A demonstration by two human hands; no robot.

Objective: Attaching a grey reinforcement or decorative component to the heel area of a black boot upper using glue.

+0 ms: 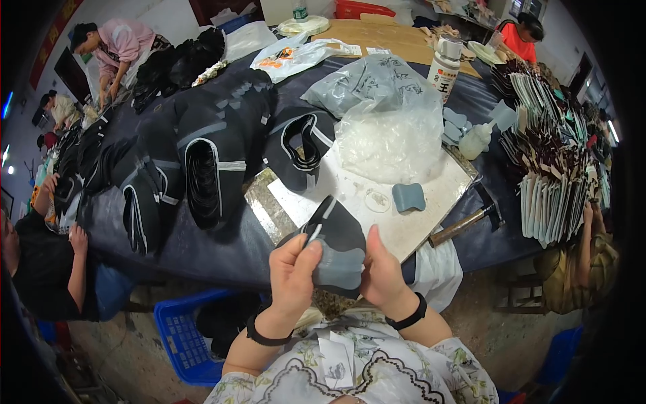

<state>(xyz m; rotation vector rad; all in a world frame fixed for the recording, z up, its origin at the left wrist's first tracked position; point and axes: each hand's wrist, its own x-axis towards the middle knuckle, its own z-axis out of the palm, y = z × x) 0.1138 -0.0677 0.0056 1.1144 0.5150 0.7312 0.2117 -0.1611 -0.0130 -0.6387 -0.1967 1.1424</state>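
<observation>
Close in front of me, my left hand [294, 277] pinches the left side of a black shoe upper [338, 227] with pale edging. A smooth grey-blue shaped pad [340, 268] lies against the upper, its left edge by my left thumb. My right hand [386, 277] is at the right edge of the same piece, thumb raised and fingers curled round behind it, partly hidden. Beyond my hands, a second grey-blue pad [408, 198] lies on a white board [441, 192]. A wooden-handled hammer [463, 225] rests at the board's right corner.
Stacked black uppers [232, 131] fill the table's left; another stack [301, 148] touches the board. Clear plastic bags [390, 138], a white bottle [445, 67] and a squeeze bottle [476, 140] stand behind. Bundled pieces [548, 155] line the right. A blue basket [176, 340] sits below; people work around.
</observation>
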